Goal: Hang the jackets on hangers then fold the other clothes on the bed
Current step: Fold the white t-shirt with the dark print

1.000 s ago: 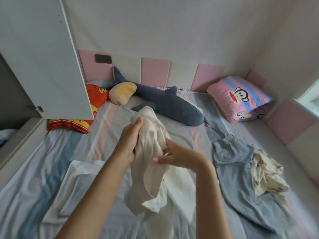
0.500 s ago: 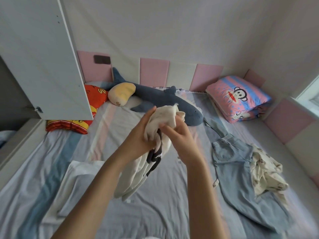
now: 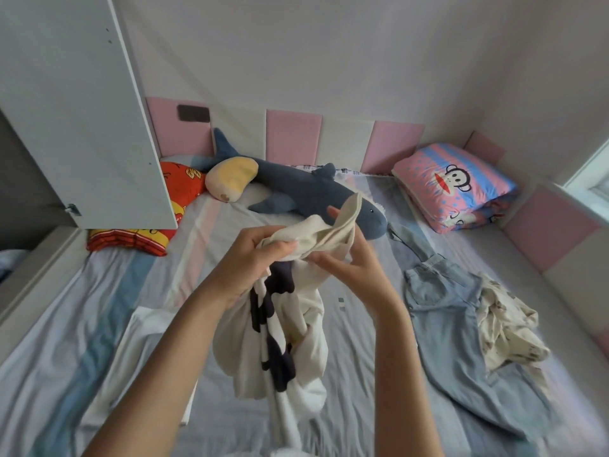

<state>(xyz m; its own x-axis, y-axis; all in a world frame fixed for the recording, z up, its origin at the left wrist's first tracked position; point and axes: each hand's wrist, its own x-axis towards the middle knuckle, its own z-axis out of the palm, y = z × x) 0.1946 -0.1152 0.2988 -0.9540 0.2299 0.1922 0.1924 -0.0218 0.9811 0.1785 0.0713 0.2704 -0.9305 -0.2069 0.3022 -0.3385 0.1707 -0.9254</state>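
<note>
A blue shark (image 3: 296, 192) plush lies along the pink and cream panels (image 3: 293, 135), tail toward a white door (image 3: 75, 110). A yellow cushion (image 3: 230, 178) rests against it near the tail. A red cushion (image 3: 178, 189) sits partly behind the door. A monkey pillow (image 3: 454, 186) fills the far right corner, near a window (image 3: 590, 189).

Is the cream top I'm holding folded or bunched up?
Bunched up: the left hand and right hand grip the cream top in a wad; its rest hangs crumpled.
</note>
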